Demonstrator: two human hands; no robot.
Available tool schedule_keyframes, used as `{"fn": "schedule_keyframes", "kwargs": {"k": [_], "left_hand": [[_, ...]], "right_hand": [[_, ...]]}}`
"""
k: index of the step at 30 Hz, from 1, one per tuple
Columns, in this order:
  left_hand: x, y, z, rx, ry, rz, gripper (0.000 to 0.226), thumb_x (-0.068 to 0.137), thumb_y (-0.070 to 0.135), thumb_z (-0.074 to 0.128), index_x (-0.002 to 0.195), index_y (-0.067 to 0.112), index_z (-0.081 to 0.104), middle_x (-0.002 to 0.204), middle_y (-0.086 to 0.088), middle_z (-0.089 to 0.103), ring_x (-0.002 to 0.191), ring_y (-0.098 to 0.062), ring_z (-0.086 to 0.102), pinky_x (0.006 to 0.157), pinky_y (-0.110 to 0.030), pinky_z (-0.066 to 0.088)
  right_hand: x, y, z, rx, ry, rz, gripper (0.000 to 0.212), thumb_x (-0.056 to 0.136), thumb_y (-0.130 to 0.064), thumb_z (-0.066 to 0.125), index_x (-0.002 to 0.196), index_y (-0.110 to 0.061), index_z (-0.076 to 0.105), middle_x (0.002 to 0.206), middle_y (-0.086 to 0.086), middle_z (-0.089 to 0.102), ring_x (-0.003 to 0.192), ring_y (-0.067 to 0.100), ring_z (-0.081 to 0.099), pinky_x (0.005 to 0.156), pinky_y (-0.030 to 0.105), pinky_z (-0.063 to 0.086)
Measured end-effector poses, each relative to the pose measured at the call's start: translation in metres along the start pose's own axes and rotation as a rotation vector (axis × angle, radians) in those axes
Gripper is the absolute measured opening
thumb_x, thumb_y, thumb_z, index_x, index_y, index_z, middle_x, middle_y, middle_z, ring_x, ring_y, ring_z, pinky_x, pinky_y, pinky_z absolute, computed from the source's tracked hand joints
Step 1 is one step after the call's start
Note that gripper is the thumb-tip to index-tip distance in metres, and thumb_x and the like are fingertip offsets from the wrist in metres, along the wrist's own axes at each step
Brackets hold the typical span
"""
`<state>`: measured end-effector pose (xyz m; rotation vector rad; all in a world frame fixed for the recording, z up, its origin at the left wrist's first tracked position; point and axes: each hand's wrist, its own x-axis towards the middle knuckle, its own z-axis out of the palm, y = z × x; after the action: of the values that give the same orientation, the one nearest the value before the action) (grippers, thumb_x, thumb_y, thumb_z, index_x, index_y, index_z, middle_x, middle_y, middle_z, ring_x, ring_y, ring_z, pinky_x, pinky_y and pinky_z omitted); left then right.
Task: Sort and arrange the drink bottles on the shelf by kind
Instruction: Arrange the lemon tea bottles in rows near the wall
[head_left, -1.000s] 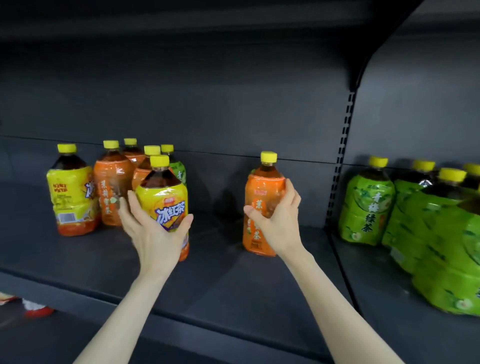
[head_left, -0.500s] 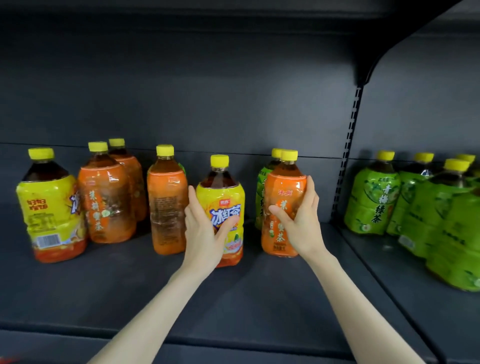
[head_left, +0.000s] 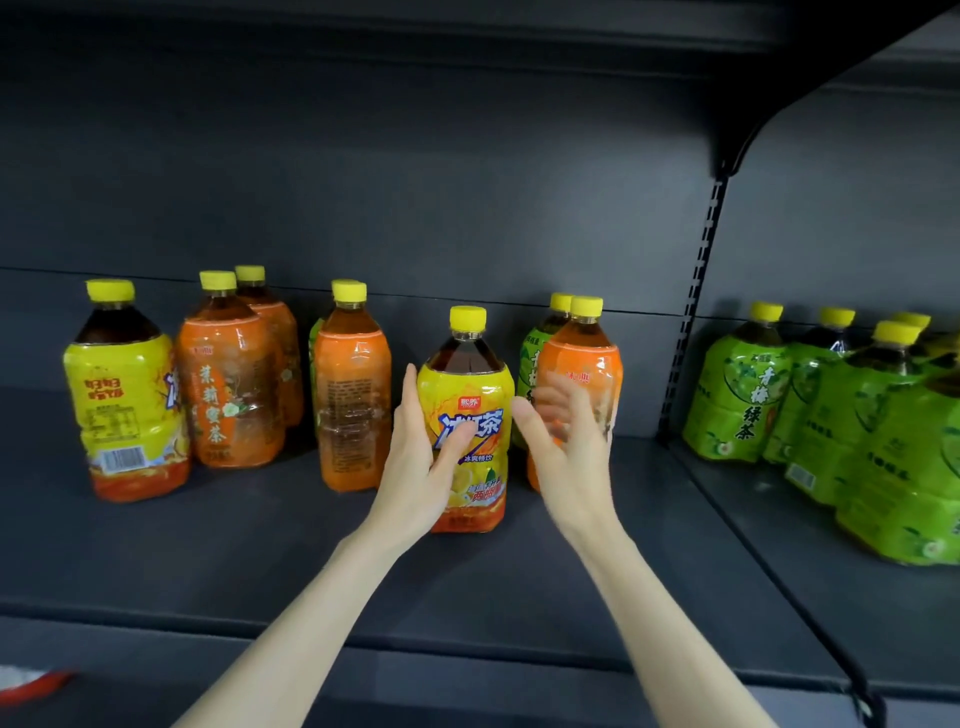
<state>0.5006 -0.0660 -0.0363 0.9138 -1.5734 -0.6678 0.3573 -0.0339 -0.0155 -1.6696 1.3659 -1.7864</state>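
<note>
A yellow-labelled iced tea bottle (head_left: 470, 415) stands mid-shelf, and my left hand (head_left: 421, 462) grips its left side with the thumb across the label. My right hand (head_left: 563, 441) hovers with fingers spread just right of it, in front of an orange-labelled bottle (head_left: 584, 364), and holds nothing. A green-labelled bottle (head_left: 535, 364) stands behind that orange one. Left of my hands are another orange bottle (head_left: 353, 395), two more orange bottles (head_left: 228, 384) and a second yellow bottle (head_left: 124, 389). A green bottle is mostly hidden behind the nearer orange one.
The dark grey shelf board (head_left: 260, 545) has open room in front of the bottles. A slotted upright (head_left: 691, 312) divides it from the right bay, where several green tea bottles (head_left: 737, 389) stand packed together. Another shelf hangs overhead.
My right hand has let go of the orange bottle and opened. My left hand has carried the yellow bottle rightward, close beside that orange bottle.
</note>
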Motion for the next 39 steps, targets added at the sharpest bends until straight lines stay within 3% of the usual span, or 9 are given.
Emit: {"fn": "schedule_keyframes", "kwargs": {"k": [3,7,10,12,17,22,27,32,39], "left_hand": [[-0.016,0.008,-0.007,-0.092,-0.032,0.011,0.074,0.086,0.045,0.046,0.140,0.051,-0.004,0.150,0.012,0.026,0.131,-0.001,0.037,0.100,-0.021,0.043],[-0.035,0.015,-0.026,-0.107,-0.002,0.017,0.054,0.093,0.040,0.032,0.145,0.036,0.017,0.141,0.021,0.037,0.124,0.017,0.036,0.093,-0.004,0.037],[-0.047,0.005,-0.053,0.079,0.164,0.046,0.033,0.099,0.030,0.035,0.128,0.027,0.050,0.127,0.015,0.053,0.114,0.019,0.043,0.094,-0.003,0.035],[-0.049,-0.005,-0.074,0.136,0.302,0.021,0.028,0.098,0.025,0.041,0.122,0.020,0.056,0.121,0.006,0.055,0.106,0.015,0.049,0.090,-0.004,0.037],[-0.035,-0.028,-0.127,0.292,0.586,-0.033,0.040,0.092,0.027,0.056,0.127,0.011,0.044,0.131,-0.012,0.040,0.123,-0.023,0.039,0.103,-0.038,0.035],[-0.010,-0.052,-0.173,0.488,0.750,-0.159,0.084,0.083,0.046,0.063,0.142,0.002,0.023,0.149,-0.021,0.020,0.135,-0.039,0.023,0.107,-0.055,0.022],[0.017,-0.064,-0.197,0.462,0.729,-0.327,0.108,0.077,0.055,0.065,0.149,0.008,0.000,0.157,-0.018,0.006,0.142,-0.036,0.012,0.109,-0.056,0.014],[0.026,-0.071,-0.210,0.638,0.791,-0.372,0.101,0.074,0.050,0.071,0.145,0.003,0.018,0.144,-0.025,0.033,0.130,-0.041,0.029,0.100,-0.054,0.023],[-0.008,-0.051,-0.216,0.661,0.697,-0.279,0.079,0.073,0.043,0.075,0.131,0.002,0.039,0.124,-0.025,0.052,0.118,-0.043,0.043,0.099,-0.053,0.026]], "right_hand": [[-0.004,-0.005,0.020,0.241,-0.212,0.185,0.078,0.076,-0.054,0.059,0.144,-0.028,0.031,0.135,-0.005,0.052,0.119,0.009,0.055,0.093,0.024,0.051],[-0.013,-0.005,0.044,0.346,-0.215,0.203,0.050,0.090,-0.045,0.047,0.133,-0.019,0.045,0.115,-0.006,0.064,0.099,0.000,0.065,0.073,0.013,0.052],[-0.015,-0.007,0.058,0.349,-0.153,0.226,0.045,0.093,-0.047,0.044,0.128,-0.020,0.047,0.108,-0.010,0.065,0.097,0.000,0.064,0.075,0.014,0.052],[-0.016,-0.011,0.066,0.342,-0.145,0.247,0.044,0.093,-0.049,0.042,0.127,-0.022,0.047,0.107,-0.010,0.065,0.096,0.001,0.064,0.078,0.017,0.052],[-0.021,-0.023,0.096,0.340,-0.125,0.256,0.062,0.080,-0.062,0.041,0.125,-0.021,0.050,0.104,-0.010,0.066,0.095,0.004,0.065,0.076,0.017,0.053],[-0.024,-0.027,0.125,0.340,-0.075,0.269,0.070,0.072,-0.069,0.041,0.121,-0.022,0.054,0.106,-0.005,0.069,0.096,0.007,0.067,0.084,0.027,0.054],[-0.022,-0.024,0.132,0.324,-0.052,0.256,0.059,0.074,-0.067,0.039,0.114,-0.026,0.056,0.101,-0.008,0.069,0.092,0.005,0.067,0.077,0.021,0.052],[-0.021,-0.022,0.131,0.306,-0.062,0.234,0.049,0.074,-0.067,0.038,0.106,-0.033,0.055,0.100,-0.009,0.069,0.090,0.003,0.068,0.075,0.019,0.052],[-0.024,-0.025,0.130,0.315,-0.061,0.218,0.061,0.073,-0.067,0.039,0.114,-0.024,0.055,0.099,-0.010,0.069,0.090,0.003,0.068,0.077,0.020,0.052]]}}
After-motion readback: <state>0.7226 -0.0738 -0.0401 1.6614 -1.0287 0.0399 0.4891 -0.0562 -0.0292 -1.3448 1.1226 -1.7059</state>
